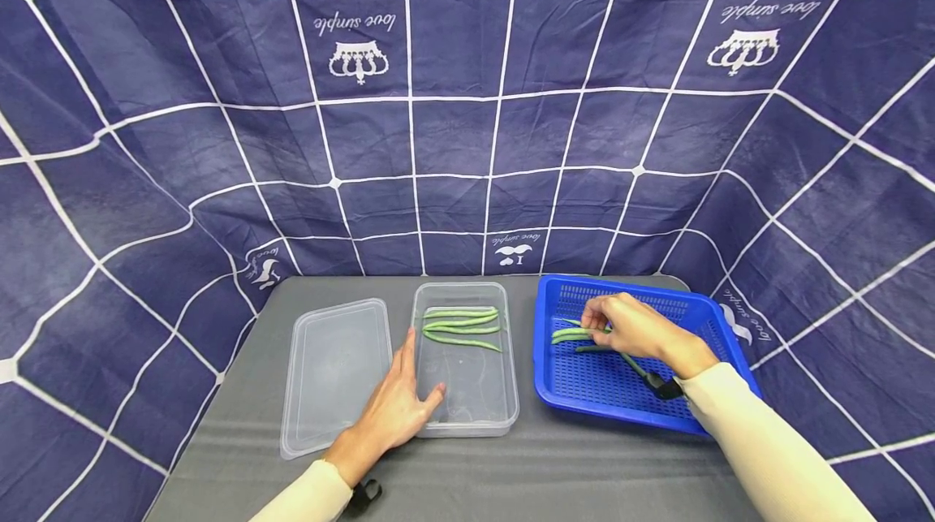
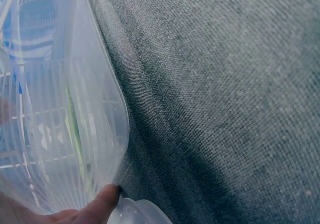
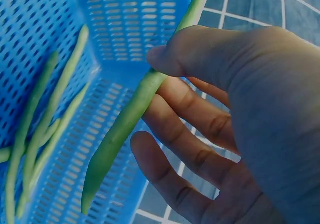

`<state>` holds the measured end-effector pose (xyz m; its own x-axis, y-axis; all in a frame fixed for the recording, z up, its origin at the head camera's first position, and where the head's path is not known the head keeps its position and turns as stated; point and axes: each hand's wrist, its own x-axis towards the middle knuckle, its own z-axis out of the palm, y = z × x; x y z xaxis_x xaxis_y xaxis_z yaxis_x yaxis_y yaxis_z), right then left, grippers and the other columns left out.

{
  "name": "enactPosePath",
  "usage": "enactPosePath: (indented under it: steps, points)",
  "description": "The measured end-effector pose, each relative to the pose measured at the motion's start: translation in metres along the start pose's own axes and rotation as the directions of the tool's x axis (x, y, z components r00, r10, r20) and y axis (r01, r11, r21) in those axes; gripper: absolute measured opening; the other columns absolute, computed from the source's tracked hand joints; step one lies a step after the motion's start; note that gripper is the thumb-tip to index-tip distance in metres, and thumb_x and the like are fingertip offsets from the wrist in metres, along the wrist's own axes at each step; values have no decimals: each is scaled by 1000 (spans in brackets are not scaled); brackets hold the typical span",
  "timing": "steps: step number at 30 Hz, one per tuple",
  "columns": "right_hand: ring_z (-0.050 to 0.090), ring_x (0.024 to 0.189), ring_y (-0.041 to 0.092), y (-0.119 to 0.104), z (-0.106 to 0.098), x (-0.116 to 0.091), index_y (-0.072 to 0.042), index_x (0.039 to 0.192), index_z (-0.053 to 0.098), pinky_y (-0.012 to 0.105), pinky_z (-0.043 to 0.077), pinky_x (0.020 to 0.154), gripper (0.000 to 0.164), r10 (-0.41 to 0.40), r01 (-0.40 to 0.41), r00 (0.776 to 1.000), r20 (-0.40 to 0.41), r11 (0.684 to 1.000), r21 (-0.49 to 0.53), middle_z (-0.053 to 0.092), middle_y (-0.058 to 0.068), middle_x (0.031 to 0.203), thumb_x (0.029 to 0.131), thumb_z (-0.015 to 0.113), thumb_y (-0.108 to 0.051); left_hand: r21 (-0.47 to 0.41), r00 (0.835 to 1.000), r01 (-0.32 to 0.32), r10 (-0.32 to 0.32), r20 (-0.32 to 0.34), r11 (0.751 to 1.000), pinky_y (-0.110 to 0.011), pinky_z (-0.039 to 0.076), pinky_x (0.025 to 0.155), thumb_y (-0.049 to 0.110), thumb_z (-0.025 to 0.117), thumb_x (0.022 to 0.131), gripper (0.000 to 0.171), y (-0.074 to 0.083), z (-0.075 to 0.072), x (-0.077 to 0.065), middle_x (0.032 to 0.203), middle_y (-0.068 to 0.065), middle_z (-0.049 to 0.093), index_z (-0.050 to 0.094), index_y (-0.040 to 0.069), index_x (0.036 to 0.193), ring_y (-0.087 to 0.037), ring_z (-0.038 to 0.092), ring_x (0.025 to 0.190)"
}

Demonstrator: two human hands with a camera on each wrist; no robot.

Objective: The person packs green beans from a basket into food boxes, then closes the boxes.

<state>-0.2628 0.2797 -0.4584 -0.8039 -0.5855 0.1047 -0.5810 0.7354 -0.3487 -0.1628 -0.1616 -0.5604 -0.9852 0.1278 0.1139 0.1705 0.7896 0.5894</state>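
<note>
Between thumb and fingers my right hand [image 1: 631, 327] pinches a green bean [image 3: 117, 124], held over the blue basket [image 1: 609, 404]. Several other green beans [image 3: 47, 114] lie in that basket, partly covered by the hand in the head view. My left hand [image 1: 398, 404] rests against the left side of a clear plastic container [image 1: 467, 429], its fingers extended along the wall and its thumb over the near left part. Inside the container, several green beans [image 1: 462, 321] lie crosswise towards the far end. In the left wrist view a fingertip [image 2: 107, 196] touches the container's edge.
A clear plastic lid [image 1: 338, 380] lies flat to the left of the container, close to the left hand. Grey cloth [image 1: 511, 473] covers the table. A blue curtain with white lines [image 1: 453, 140] hangs at the back and both sides.
</note>
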Motion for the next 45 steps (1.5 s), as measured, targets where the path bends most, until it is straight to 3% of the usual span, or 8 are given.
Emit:
enactPosePath:
  steps: [8, 22, 31, 40, 45]
  points:
    - [71, 89, 2, -21, -5, 9, -23, 100, 80, 31, 64, 83, 21, -30, 29, 999, -13, 1000, -8, 80, -9, 95, 92, 88, -4, -6, 1000, 1, -1, 4, 1000, -65, 57, 122, 44, 79, 104, 114, 2, -2, 1, 179, -28, 47, 12, 6, 187, -52, 63, 154]
    - [69, 85, -2, -50, -5, 23, -22, 103, 81, 28, 62, 78, 19, -101, 100, 994, -37, 995, -5, 76, -16, 91, 95, 89, -7, -6, 1000, 4, -4, 4, 1000, -65, 58, 120, 46, 80, 104, 115, 2, -3, -2, 176, -28, 50, 12, 6, 187, -52, 65, 152]
    - [71, 83, -5, -69, -5, 36, -18, 111, 77, 29, 64, 77, 15, -143, 144, 990, -22, 987, 77, 82, -14, 90, 101, 83, -8, -4, 1000, 5, -5, 10, 1000, -65, 58, 120, 46, 80, 104, 114, 2, -3, -2, 176, -28, 50, 13, 6, 187, -53, 63, 154]
    - [70, 82, -5, -92, 0, 55, -16, 114, 78, 25, 61, 77, 15, -188, 190, 982, -32, 975, 118, 80, -13, 88, 104, 87, -12, -7, 1000, 17, -17, 8, 1000, -65, 57, 122, 44, 80, 104, 114, 0, -1, 0, 178, -28, 48, 11, 7, 187, -53, 63, 154]
    - [72, 83, -5, -105, 5, 65, -15, 117, 80, 34, 66, 78, 17, -203, 206, 979, -35, 967, 148, 83, -13, 91, 103, 89, -13, -15, 999, 28, -27, 16, 999, -65, 57, 122, 44, 79, 105, 115, -1, 0, 1, 180, -27, 47, 9, 8, 188, -52, 62, 156]
